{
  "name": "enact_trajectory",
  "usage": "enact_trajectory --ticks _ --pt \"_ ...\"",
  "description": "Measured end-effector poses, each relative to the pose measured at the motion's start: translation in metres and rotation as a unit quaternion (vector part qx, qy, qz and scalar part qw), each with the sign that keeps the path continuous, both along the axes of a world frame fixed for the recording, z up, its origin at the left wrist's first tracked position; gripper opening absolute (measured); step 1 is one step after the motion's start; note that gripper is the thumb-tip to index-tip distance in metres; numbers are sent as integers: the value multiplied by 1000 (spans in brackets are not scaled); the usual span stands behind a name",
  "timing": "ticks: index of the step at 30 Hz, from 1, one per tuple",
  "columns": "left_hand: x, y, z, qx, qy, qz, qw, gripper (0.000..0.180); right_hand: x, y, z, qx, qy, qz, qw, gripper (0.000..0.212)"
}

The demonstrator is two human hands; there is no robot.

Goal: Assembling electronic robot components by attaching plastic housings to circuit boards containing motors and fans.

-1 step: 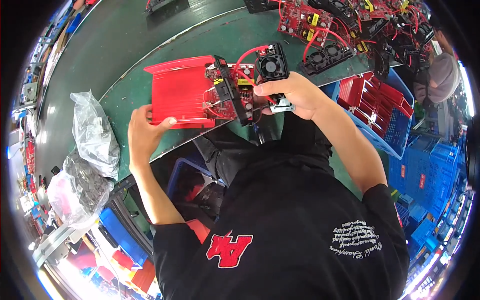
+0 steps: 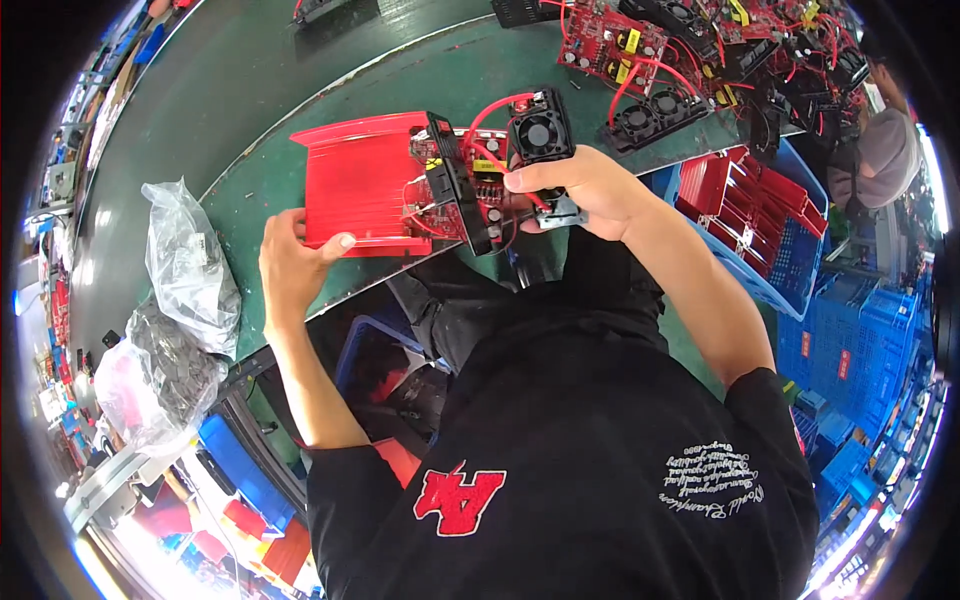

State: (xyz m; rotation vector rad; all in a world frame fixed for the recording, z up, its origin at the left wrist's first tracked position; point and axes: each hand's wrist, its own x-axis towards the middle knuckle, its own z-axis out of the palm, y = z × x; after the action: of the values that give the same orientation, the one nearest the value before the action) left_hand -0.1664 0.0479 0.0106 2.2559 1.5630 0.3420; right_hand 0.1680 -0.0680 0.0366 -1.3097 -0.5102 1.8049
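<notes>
The wide fisheye camera sits on the head. It looks downward, from near, at the left hand (image 2: 290, 264) and right hand (image 2: 598, 192).

The red housing (image 2: 362, 185) hides some fingertips of the left hand (image 2: 287, 265) from me; the right hand (image 2: 603, 195) covers part of the fan panel (image 2: 540, 132). A black end plate (image 2: 455, 185) screens some of the circuit board (image 2: 490, 186). I can't tell what fills the lower bag (image 2: 165, 375).
</notes>
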Motion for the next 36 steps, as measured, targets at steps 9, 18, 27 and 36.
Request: enact_trajectory --ticks 9,18,27,36 --pt "15 -12 -12 96 -15 -12 995 84 -40 56 5 36 -36 76 996 28" --pt "46 -19 -4 117 29 95 988 74 -54 97 -17 128 -181 51 974 28" --pt "42 -20 -8 97 -48 131 986 69 -44 108 -26 128 -282 79 947 33" --pt "45 -27 -22 231 -67 107 965 66 -104 -3 -16 10 98 -5 995 43"
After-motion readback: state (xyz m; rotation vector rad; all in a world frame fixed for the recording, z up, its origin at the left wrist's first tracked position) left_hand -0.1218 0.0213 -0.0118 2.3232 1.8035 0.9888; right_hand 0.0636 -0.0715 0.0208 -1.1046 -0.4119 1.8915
